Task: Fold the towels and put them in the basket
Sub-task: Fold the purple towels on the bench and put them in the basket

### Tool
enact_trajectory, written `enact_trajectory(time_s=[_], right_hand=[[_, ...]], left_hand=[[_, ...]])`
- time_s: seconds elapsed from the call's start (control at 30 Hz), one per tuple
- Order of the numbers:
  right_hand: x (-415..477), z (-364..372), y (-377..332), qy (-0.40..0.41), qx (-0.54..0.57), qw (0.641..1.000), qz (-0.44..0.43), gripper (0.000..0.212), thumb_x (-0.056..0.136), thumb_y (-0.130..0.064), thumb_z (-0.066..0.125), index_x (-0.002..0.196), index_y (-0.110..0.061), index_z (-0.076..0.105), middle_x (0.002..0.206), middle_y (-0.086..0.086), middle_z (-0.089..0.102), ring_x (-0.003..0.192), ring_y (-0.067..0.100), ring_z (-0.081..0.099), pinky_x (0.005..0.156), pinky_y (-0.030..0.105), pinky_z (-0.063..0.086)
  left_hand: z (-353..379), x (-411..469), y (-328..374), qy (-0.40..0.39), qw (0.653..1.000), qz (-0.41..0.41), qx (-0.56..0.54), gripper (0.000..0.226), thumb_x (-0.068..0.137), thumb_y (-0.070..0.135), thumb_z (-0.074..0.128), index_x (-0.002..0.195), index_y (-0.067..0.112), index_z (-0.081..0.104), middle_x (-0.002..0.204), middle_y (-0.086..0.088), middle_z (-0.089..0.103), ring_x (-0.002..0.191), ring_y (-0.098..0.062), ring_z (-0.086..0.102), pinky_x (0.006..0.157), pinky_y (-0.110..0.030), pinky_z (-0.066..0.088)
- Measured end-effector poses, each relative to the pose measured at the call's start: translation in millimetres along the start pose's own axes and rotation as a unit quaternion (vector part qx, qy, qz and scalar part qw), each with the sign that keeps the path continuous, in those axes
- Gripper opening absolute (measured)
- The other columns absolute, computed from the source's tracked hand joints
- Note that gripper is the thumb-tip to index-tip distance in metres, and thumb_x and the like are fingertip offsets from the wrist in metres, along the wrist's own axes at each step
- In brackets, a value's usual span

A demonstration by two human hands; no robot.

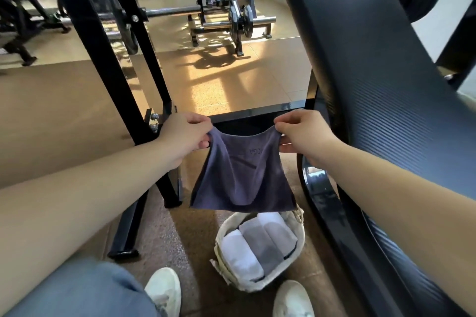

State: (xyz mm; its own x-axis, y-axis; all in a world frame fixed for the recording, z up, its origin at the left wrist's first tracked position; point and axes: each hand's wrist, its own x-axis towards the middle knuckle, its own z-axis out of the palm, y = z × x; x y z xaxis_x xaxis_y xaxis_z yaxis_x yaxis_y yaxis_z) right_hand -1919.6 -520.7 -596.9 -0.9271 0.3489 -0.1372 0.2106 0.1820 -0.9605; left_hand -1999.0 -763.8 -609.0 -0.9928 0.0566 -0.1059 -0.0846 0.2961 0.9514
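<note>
Towel [242,175] is hanging above the basket [296,221], its top corners being pinched by left hand [184,136] and right hand [304,136].

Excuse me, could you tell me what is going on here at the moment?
A person is holding a dark purple towel up in the air, the left hand pinching one top corner and the right hand the other, so it hangs spread out. Directly below, on the floor between the person's white shoes, stands a cloth basket that already holds several folded white and grey towels. Gym equipment stands around.
</note>
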Motion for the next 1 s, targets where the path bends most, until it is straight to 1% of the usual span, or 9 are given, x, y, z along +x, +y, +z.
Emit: enact_trajectory(time_s=[0.1, 0.23, 0.37, 0.47, 0.53, 0.67, 0.9, 0.97, 1.0], right_hand=[[-7, 7, -3, -0.023, -0.011, 0.999, -0.027, 0.016, 0.097, -0.009, 0.063, 0.106, -0.016, 0.075, 0.094, 0.006, 0.076, 0.081, 0.017, 0.076, 0.067, 0.033, 0.064], [-14, 16, -6, -0.046, -0.027, 0.997, -0.062, 0.019, 0.097, -0.009, 0.063, 0.110, -0.014, 0.075, 0.097, 0.003, 0.076, 0.085, 0.016, 0.076, 0.068, 0.031, 0.064], [-17, 22, -6, -0.055, -0.021, 0.996, -0.069, 0.014, 0.092, -0.010, 0.069, 0.103, -0.015, 0.077, 0.095, 0.007, 0.077, 0.083, 0.020, 0.077, 0.073, 0.037, 0.065], [-17, 24, -4, -0.035, -0.036, 0.996, -0.080, 0.010, 0.087, -0.011, 0.074, 0.095, -0.016, 0.078, 0.088, 0.006, 0.078, 0.079, 0.022, 0.077, 0.074, 0.040, 0.065], [-17, 24, -4, -0.019, -0.062, 0.993, -0.096, 0.012, 0.086, -0.012, 0.075, 0.092, -0.020, 0.080, 0.083, 0.004, 0.078, 0.077, 0.021, 0.077, 0.077, 0.042, 0.064], [-18, 23, -5, 0.004, -0.128, 0.982, -0.141, 0.014, 0.086, -0.020, 0.075, 0.094, -0.030, 0.081, 0.084, -0.007, 0.077, 0.082, 0.012, 0.074, 0.084, 0.038, 0.062], [-20, 24, -2, 0.043, -0.123, 0.979, -0.158, 0.016, 0.089, -0.017, 0.072, 0.099, -0.024, 0.081, 0.091, -0.006, 0.078, 0.086, 0.013, 0.074, 0.087, 0.038, 0.061], [-20, 26, -1, 0.041, -0.116, 0.981, -0.148, 0.017, 0.090, -0.015, 0.070, 0.095, -0.027, 0.081, 0.089, -0.006, 0.078, 0.083, 0.014, 0.075, 0.086, 0.039, 0.061], [-20, 26, -1, 0.037, -0.105, 0.984, -0.141, 0.020, 0.090, -0.014, 0.069, 0.089, -0.031, 0.080, 0.085, -0.005, 0.078, 0.080, 0.014, 0.075, 0.084, 0.041, 0.062]], left_hand=[[18, -10, 9, -0.028, 0.999, -0.004, -0.028, 0.008, 0.090, 0.013, 0.073, 0.097, 0.017, 0.072, 0.094, -0.008, 0.074, 0.061, -0.007, 0.069, 0.062, -0.023, 0.059], [39, -25, 23, -0.058, 0.998, -0.001, -0.038, 0.011, 0.088, 0.013, 0.076, 0.097, 0.017, 0.072, 0.091, -0.006, 0.074, 0.061, -0.008, 0.071, 0.059, -0.022, 0.058], [53, -35, 28, -0.067, 0.997, 0.010, -0.024, 0.011, 0.088, 0.016, 0.078, 0.095, 0.020, 0.072, 0.088, 0.000, 0.075, 0.070, -0.010, 0.075, 0.060, -0.022, 0.058], [58, -39, 31, -0.060, 0.998, 0.003, -0.031, 0.011, 0.088, 0.016, 0.078, 0.097, 0.020, 0.072, 0.089, -0.001, 0.075, 0.072, -0.011, 0.074, 0.061, -0.023, 0.058], [60, -41, 33, -0.057, 0.997, -0.007, -0.043, 0.012, 0.088, 0.016, 0.078, 0.098, 0.019, 0.072, 0.090, -0.002, 0.076, 0.073, -0.011, 0.074, 0.063, -0.024, 0.060], [62, -42, 35, -0.063, 0.995, -0.024, -0.074, 0.014, 0.088, 0.015, 0.078, 0.100, 0.018, 0.072, 0.087, -0.003, 0.077, 0.070, -0.010, 0.074, 0.060, -0.021, 0.057], [65, -43, 36, -0.083, 0.990, -0.028, -0.108, 0.018, 0.089, 0.008, 0.074, 0.103, 0.019, 0.072, 0.089, -0.003, 0.077, 0.071, -0.009, 0.075, 0.057, -0.018, 0.055], [64, -42, 34, -0.085, 0.990, -0.026, -0.109, 0.019, 0.089, 0.007, 0.074, 0.104, 0.018, 0.071, 0.091, -0.004, 0.077, 0.072, -0.009, 0.075, 0.058, -0.017, 0.054], [64, -42, 34, -0.087, 0.991, -0.022, -0.104, 0.020, 0.089, 0.007, 0.074, 0.104, 0.019, 0.071, 0.092, -0.003, 0.077, 0.072, -0.008, 0.075, 0.059, -0.017, 0.055]])
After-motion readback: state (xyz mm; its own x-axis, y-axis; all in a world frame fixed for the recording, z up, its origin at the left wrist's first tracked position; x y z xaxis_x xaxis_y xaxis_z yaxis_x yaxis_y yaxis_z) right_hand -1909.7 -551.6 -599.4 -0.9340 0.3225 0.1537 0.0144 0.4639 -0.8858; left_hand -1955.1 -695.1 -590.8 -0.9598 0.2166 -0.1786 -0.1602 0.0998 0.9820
